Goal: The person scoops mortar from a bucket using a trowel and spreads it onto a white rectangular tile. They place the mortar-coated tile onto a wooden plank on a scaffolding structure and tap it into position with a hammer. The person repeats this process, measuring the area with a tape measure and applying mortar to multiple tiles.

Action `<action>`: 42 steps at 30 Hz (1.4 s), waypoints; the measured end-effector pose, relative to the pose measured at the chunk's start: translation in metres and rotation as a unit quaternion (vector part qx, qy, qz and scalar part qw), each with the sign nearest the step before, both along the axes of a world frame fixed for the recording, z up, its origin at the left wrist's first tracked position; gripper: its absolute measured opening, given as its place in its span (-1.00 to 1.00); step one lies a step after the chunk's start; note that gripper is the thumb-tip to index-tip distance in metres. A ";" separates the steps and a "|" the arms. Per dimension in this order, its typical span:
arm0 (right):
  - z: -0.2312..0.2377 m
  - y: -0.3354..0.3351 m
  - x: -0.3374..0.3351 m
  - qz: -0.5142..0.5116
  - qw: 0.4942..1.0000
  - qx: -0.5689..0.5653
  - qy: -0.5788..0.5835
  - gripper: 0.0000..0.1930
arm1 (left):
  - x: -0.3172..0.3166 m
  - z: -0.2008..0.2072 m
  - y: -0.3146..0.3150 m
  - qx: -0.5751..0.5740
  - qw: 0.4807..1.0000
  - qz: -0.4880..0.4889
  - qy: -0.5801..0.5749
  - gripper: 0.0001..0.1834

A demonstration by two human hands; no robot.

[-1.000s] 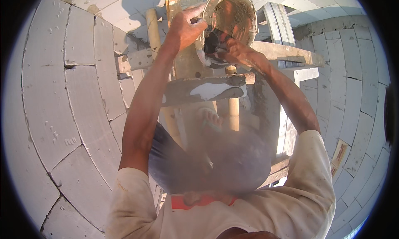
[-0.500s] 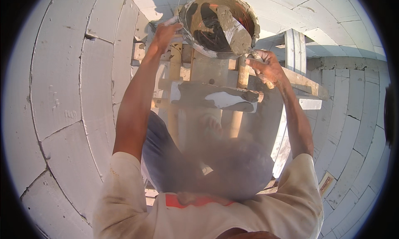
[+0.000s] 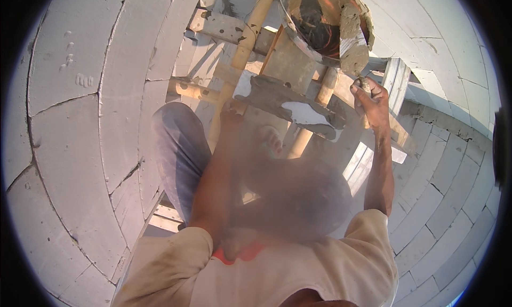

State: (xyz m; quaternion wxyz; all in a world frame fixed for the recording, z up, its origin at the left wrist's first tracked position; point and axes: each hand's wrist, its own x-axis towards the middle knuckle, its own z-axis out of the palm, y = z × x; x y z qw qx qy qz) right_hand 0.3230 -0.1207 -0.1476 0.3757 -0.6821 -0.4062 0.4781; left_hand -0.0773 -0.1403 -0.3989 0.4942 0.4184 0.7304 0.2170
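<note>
My right hand (image 3: 372,96) is closed round the handle of a mortar-coated trowel (image 3: 352,43). Its broad blade leans over the near right rim of a round bucket (image 3: 290,27), whose inside is dark and smeared with mortar. My left hand (image 3: 232,115) is at the left end of a white block (image 3: 306,113) topped with a patchy layer of grey mortar. Haze blurs that hand, so its fingers and whether they grip the block cannot be made out. Below the block, my bare foot (image 3: 271,140) shows faintly.
Bamboo poles (image 3: 242,48) and wooden planks (image 3: 218,25) form a scaffold under the block. A wall of pale blocks (image 3: 69,136) rises on the left, another block wall (image 3: 437,168) on the right. My bent knee (image 3: 178,141) is beside the left wall.
My left hand has left the bucket's rim and come down to the block's left end. The view has turned, so bucket and trowel appear farther right. The right hand keeps its hold.
</note>
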 end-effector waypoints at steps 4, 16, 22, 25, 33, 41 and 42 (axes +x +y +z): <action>0.005 -0.001 -0.003 -0.001 1.000 -0.016 -0.026 -0.88 | 0.002 -0.004 0.013 -0.031 0.973 -0.085 -0.213 -0.34; 0.008 -0.044 -0.003 -0.040 0.996 -0.027 -0.075 -0.75 | -0.003 0.039 0.087 0.100 0.927 -0.265 -0.247 0.21; 0.011 -0.064 -0.022 0.007 0.986 -0.020 -0.166 -0.34 | -0.004 0.065 0.097 0.071 0.946 -0.279 -0.149 0.17; 0.017 -0.075 -0.036 -0.004 0.966 -0.105 -0.236 -0.15 | -0.002 0.086 0.102 0.086 0.943 -0.278 -0.164 0.14; 0.012 -0.072 -0.065 0.065 0.971 0.000 -0.229 0.10 | 0.016 0.148 0.100 0.139 0.944 -0.283 -0.099 0.03; 0.005 -0.071 -0.075 0.089 0.962 -0.038 -0.257 0.00 | 0.028 0.165 0.099 0.185 0.930 -0.313 -0.042 0.00; 0.008 -0.071 -0.074 0.087 0.964 -0.044 -0.247 -0.01 | 0.027 0.165 0.099 0.181 0.931 -0.312 -0.051 -0.01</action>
